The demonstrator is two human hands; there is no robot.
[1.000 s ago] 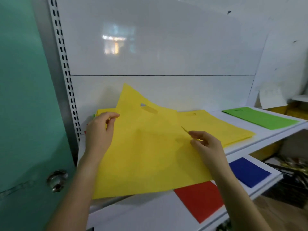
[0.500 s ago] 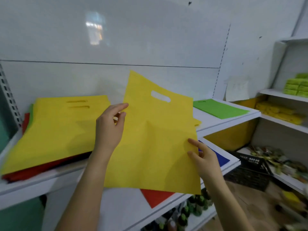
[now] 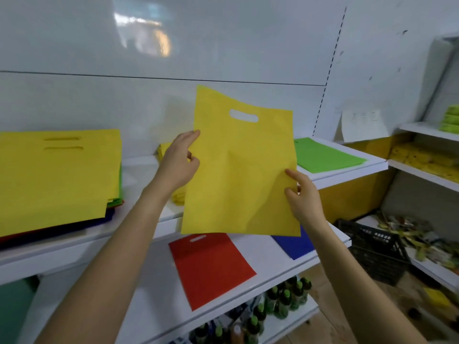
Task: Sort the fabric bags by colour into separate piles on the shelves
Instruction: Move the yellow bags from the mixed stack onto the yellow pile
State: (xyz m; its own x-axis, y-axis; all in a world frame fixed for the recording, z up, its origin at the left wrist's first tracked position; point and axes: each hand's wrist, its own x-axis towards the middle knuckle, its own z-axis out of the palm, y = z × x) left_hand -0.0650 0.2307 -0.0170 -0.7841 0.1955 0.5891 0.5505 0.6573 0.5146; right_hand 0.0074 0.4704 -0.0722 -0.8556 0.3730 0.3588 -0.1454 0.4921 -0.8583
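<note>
While both hands hold it up in front of the white back panel, a flat yellow non-woven fabric bag hangs upright in the air with its oval die-cut handle slot near the top edge. Its surface is smooth apart from a soft crease running down from the middle, and its lower edge hangs in front of the lower white shelf.

Left of the grip, a large mixed stack of fabric bags lies on the upper white shelf: yellow sheets on top with two handle slits showing, and green, red and dark blue edges peeking out beneath. Right of the grip, on that same upper shelf, a single flat green fabric bag lies alone. Below the grip, a flat red fabric bag with a slot handle rests on the lower shelf, and a flat dark blue fabric bag lies just right of it, partly hidden by the held bag. Just behind the left hand, a small yellow pile sits on the upper shelf, mostly hidden.

The left hand pinches the held bag's left edge between thumb and fingers. The right hand pinches the right edge lower down, fingertips on the front face.
</note>
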